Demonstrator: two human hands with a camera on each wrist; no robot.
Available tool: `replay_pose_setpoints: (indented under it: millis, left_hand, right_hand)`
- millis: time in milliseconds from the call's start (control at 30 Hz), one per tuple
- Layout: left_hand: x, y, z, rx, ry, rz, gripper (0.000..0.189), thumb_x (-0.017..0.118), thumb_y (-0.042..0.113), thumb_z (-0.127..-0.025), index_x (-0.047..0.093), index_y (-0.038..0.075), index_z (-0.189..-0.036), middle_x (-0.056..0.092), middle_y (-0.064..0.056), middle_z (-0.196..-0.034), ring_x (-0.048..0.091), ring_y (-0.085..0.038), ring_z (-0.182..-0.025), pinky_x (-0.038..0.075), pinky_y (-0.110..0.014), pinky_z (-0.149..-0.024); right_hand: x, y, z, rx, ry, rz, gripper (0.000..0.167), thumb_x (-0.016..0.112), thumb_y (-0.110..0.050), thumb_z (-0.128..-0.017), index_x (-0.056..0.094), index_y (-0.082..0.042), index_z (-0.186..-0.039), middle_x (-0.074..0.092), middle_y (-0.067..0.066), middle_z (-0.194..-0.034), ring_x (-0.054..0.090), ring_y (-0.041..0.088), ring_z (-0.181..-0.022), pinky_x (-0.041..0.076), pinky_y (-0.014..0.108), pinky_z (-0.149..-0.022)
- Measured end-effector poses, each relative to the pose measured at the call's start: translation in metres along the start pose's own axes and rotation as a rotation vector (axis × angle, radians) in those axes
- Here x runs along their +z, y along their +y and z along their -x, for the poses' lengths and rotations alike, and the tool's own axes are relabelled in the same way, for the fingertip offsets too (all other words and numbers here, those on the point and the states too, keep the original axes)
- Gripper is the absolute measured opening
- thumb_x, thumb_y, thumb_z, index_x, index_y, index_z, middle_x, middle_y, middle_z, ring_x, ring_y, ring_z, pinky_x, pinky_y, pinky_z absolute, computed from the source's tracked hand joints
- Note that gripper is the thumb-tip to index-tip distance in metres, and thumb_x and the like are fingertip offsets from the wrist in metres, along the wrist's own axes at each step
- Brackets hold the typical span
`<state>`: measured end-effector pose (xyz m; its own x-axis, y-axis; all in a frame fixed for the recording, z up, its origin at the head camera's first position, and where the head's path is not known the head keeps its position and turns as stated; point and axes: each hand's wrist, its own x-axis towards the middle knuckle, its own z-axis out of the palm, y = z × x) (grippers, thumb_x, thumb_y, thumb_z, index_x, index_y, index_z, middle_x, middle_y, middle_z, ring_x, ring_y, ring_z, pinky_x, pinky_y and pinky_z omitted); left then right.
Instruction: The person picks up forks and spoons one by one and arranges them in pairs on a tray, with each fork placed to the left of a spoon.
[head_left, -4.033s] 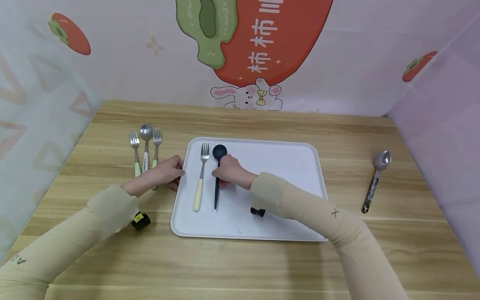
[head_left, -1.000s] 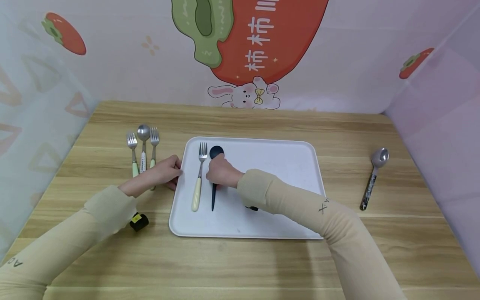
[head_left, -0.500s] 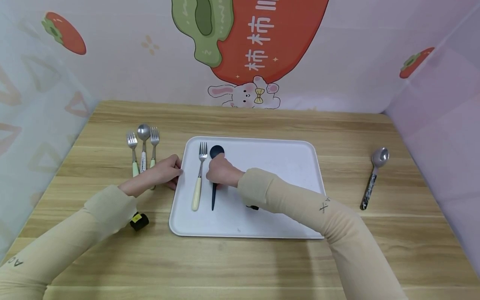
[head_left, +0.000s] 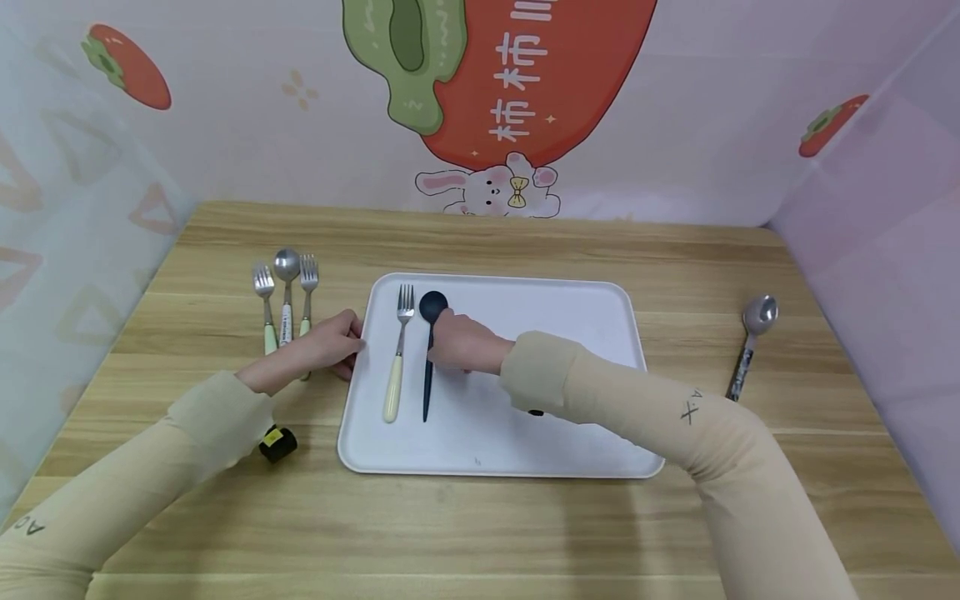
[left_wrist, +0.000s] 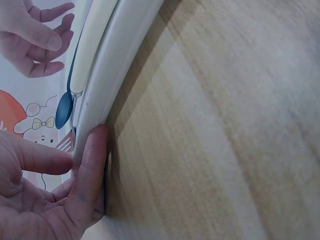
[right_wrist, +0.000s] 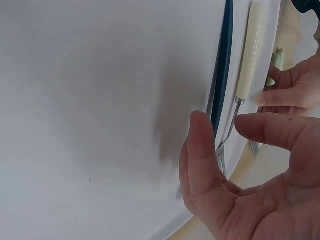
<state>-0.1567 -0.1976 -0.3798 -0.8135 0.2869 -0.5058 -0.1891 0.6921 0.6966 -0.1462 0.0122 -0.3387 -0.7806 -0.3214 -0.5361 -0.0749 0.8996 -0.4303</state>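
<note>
Left hand [head_left: 333, 342] around tray rim [head_left: 498, 476], right hand [head_left: 467, 343] half-spread beside black spoon [head_left: 432, 307]

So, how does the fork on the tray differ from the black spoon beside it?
The fork has a cream handle and silver head, but the spoon is dark all over. The fork ends in tines; the spoon ends in a round bowl. Both lie on the tray, heads pointing the same way.

The tray [head_left: 540, 450] lies on the tabletop [head_left: 450, 533], bearing a fork [head_left: 396, 375] left of a spoon [head_left: 432, 306]. Left of the tray, another spoon [head_left: 287, 287] lies between two forks [head_left: 308, 275]; right of the tray, a third spoon [head_left: 760, 315].
</note>
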Motion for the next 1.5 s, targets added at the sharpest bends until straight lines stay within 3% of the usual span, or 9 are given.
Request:
replay_pose_setpoints:
  millis: [167, 500, 900, 1200, 1500]
  left_hand:
    - [0.0, 0.001, 0.001, 0.006, -0.004, 0.0, 0.019, 0.039, 0.002, -0.093, 0.035, -0.01, -0.106, 0.051, -0.02, -0.085, 0.057, -0.017, -0.062, 0.056, -0.032, -0.056]
    - [-0.001, 0.001, 0.001, 0.002, -0.003, -0.017, 0.018, 0.038, 0.002, -0.093, 0.035, -0.009, -0.106, 0.051, -0.02, -0.087, 0.057, -0.017, -0.064, 0.055, -0.031, -0.056]
    - [0.0, -0.001, 0.0, -0.013, 0.0, 0.006, 0.019, 0.038, 0.002, -0.093, 0.034, -0.009, -0.108, 0.051, -0.02, -0.088, 0.057, -0.019, -0.065, 0.056, -0.031, -0.057]
    - [0.0, 0.002, 0.001, -0.006, 0.001, -0.009, 0.018, 0.039, 0.002, -0.093, 0.035, -0.009, -0.106, 0.052, -0.021, -0.088, 0.058, -0.018, -0.064, 0.056, -0.031, -0.056]
    - [0.0, 0.002, 0.002, 0.0, -0.004, -0.013, 0.018, 0.038, 0.001, -0.093, 0.035, -0.009, -0.106, 0.051, -0.021, -0.089, 0.057, -0.019, -0.065, 0.056, -0.031, -0.057]
  right_hand:
    - [-0.008, 0.009, 0.005, -0.06, -0.013, 0.147, 0.021, 0.052, -0.018, -0.09, 0.054, -0.001, -0.102, 0.051, 0.004, -0.074, 0.048, 0.014, -0.064, 0.04, 0.023, -0.055]
    - [-0.018, 0.035, 0.014, -0.098, -0.114, 0.294, 0.024, 0.05, -0.017, -0.091, 0.053, 0.0, -0.108, 0.055, 0.005, -0.083, 0.048, 0.016, -0.073, 0.043, 0.027, -0.067]
    - [-0.041, 0.077, 0.027, -0.055, -0.125, 0.299, 0.029, 0.051, -0.019, -0.091, 0.05, 0.003, -0.11, 0.055, 0.007, -0.088, 0.048, 0.017, -0.077, 0.045, 0.03, -0.072]
    - [-0.056, 0.109, 0.041, -0.004, -0.108, 0.273, 0.022, 0.05, -0.02, -0.09, 0.053, 0.0, -0.1, 0.055, 0.007, -0.086, 0.048, 0.019, -0.08, 0.043, 0.032, -0.072]
    - [-0.069, 0.142, 0.052, 0.002, 0.064, 0.181, 0.031, 0.051, -0.024, -0.091, 0.054, 0.004, -0.103, 0.06, 0.013, -0.091, 0.054, 0.025, -0.084, 0.046, 0.037, -0.074]
